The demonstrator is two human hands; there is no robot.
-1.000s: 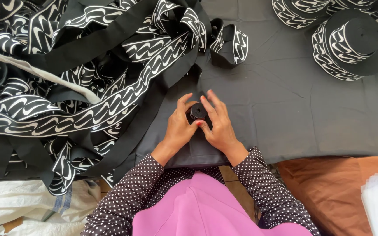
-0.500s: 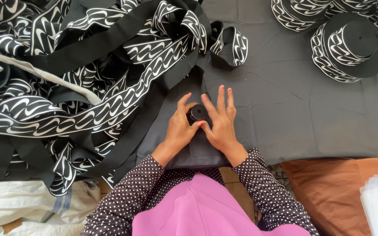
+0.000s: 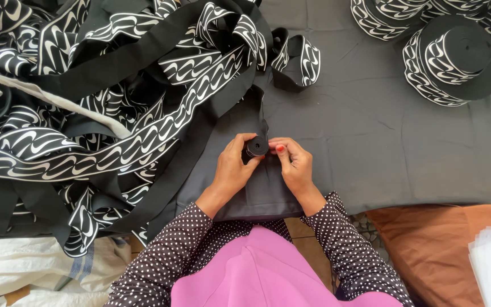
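Both hands meet at the small black roll [image 3: 256, 148]: the left hand [image 3: 232, 169] curls closed around it, the right hand [image 3: 295, 165] pinches its edge with bent fingers [image 3: 281, 149]

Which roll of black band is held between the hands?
The tiny, just-started roll, pinched by left hand and right hand; the big finished rolls lie untouched top right.

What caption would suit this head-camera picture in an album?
Both hands, left and right, pinch a small black roll of band on grey cloth.
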